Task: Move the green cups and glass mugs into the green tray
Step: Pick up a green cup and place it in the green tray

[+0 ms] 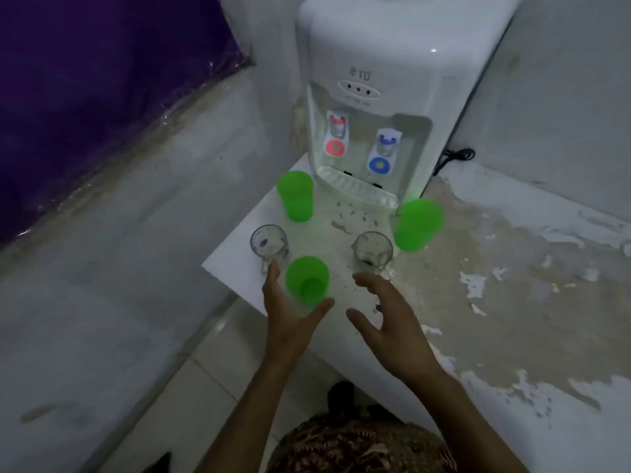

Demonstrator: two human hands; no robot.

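Three green plastic cups stand upright on the worn white counter (478, 268): one at the back left (295, 196), one at the right (418, 224), one nearest me (307, 279). My left hand (290, 322) wraps the base of the near cup, fingers on its left and thumb on its right. Two empty glass mugs stand either side of it, the left mug (269, 244) just beyond my left fingertips, the right mug (373, 249) just beyond my right hand (386, 315). That hand hovers with fingers spread and holds nothing. No green tray is in view.
A white water dispenser (372, 107) with red and blue taps stands at the back of the counter, its drip tray close behind the cups. A black cable (454, 157) lies to its right. The counter's left edge drops to a tiled floor (191, 387).
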